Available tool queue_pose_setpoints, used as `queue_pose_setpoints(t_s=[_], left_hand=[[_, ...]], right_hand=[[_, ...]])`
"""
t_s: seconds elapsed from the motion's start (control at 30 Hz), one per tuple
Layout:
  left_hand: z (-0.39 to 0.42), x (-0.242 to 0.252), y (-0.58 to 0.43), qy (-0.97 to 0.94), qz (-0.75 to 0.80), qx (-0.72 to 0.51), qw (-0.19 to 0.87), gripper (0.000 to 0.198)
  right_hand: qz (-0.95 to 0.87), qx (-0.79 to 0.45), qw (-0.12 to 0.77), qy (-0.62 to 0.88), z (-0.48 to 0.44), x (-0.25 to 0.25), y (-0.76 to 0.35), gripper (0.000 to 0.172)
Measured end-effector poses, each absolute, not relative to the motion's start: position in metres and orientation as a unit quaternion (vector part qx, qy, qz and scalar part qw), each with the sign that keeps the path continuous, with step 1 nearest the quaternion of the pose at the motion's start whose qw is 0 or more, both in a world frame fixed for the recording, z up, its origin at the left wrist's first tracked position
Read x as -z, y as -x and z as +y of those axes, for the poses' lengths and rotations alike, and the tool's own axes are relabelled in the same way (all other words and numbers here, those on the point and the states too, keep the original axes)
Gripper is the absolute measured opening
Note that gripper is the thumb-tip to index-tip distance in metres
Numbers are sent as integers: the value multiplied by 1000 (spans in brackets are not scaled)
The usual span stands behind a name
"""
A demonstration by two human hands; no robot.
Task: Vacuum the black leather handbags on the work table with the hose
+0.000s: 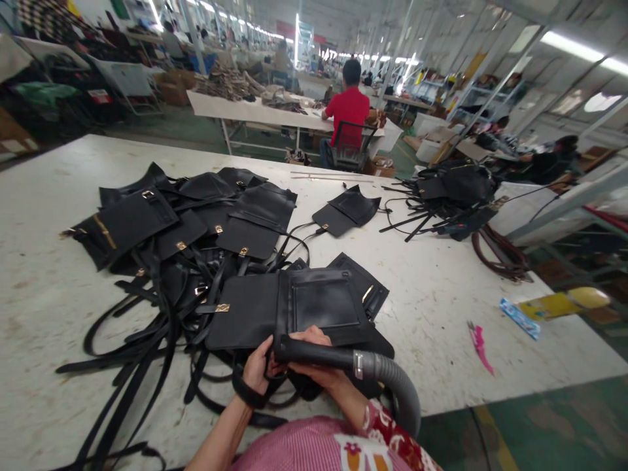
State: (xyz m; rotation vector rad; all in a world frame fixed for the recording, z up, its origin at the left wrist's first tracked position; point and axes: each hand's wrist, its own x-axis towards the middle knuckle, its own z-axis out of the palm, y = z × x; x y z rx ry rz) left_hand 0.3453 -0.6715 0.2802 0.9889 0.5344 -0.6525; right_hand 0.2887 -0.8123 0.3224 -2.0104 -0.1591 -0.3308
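A black leather bag [248, 304] lies with its flap spread to the left, showing a gold clasp [222, 307] and a framed panel on its right half. My left hand [258, 367] is closed on the bag's near edge, a black strap [248, 390] looped about the wrist. My right hand [314, 335] is curled around a black hose nozzle [318, 354], which partly hides the fingers. The nozzle's tip is at the bag's near edge, close to my left fingers. From its other end a grey flexible hose [392, 375] bends down toward me.
Several black bags [196, 222] with tangled straps cover the table's left side; another bag [346, 209] lies beyond. A dark heap [449, 190] sits at the far right. Pink snips [479, 347], a blue packet [520, 318] and a yellow item [564, 302] lie rightward. A person in red [348, 108] sits ahead.
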Motion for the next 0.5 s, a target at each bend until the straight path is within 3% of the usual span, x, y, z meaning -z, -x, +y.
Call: queue_pose_setpoints(t_s=[0.27,0.37,0.5], left_hand=[[-669,-279,-350,-465,243,330,784,24],[-672,-275,-351,-493,210,353,767,28],[-681,-269,-349,-603,166,283,727,32]], right_hand=[[-54,183,486,853,-799,-324,-279,26],[30,240,510,825,-818,-328,-271,34],[214,335,505,766,-871,-319,-240,31]])
